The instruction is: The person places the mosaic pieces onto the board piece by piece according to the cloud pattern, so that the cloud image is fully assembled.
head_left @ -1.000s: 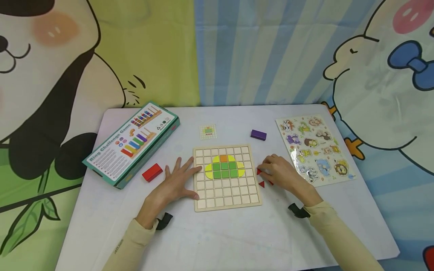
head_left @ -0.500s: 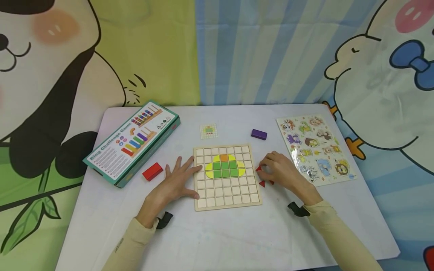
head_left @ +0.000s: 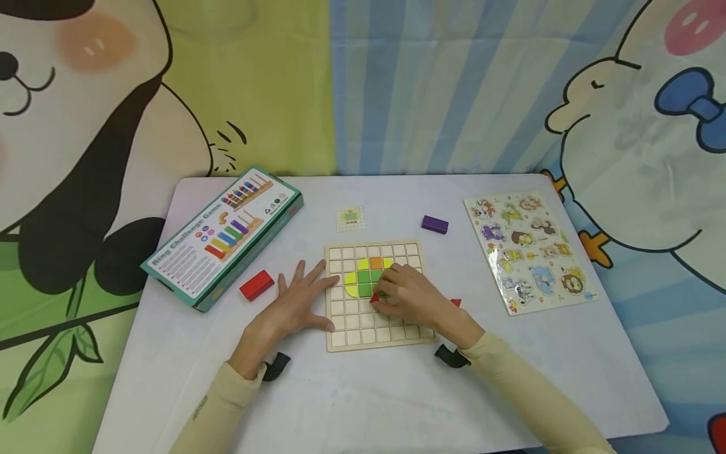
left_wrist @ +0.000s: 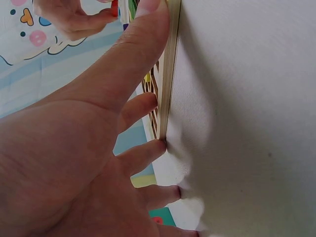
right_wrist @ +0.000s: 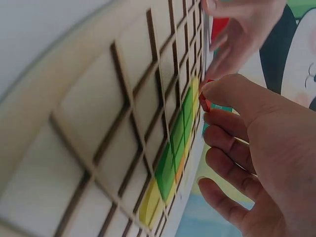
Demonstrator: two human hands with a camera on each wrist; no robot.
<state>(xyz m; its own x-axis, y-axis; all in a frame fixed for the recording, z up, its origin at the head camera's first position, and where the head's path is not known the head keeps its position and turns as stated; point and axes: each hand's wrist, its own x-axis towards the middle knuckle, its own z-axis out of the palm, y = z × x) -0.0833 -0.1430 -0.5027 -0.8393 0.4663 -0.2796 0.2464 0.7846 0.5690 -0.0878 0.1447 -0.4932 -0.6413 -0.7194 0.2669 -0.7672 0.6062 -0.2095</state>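
A wooden grid board (head_left: 351,325) lies on the white table. On it sit green square tiles (head_left: 363,289), yellow rounded tiles (head_left: 351,278) and an orange tile (head_left: 375,263). My left hand (head_left: 292,309) has its fingers spread, with thumb and fingertips at the board's left edge; the left wrist view has them against its wooden side (left_wrist: 170,74). Over the board, my right hand (head_left: 416,296) pinches a small red triangle tile (head_left: 374,298) between thumb and forefinger, just below the green tiles. Part of the pattern is behind that hand. Another red triangle (head_left: 456,302) shows beyond the right wrist.
A small pattern card (head_left: 350,219) lies behind the board, a purple block (head_left: 435,224) to its right. Left of the board are a red block (head_left: 256,286) and a Ring Challenge Game box (head_left: 224,236). An animal sticker sheet (head_left: 527,252) lies at the right.
My right hand has moved left from the red triangles on the table to over the board, carrying one of them. My left hand stays at the board's edge.
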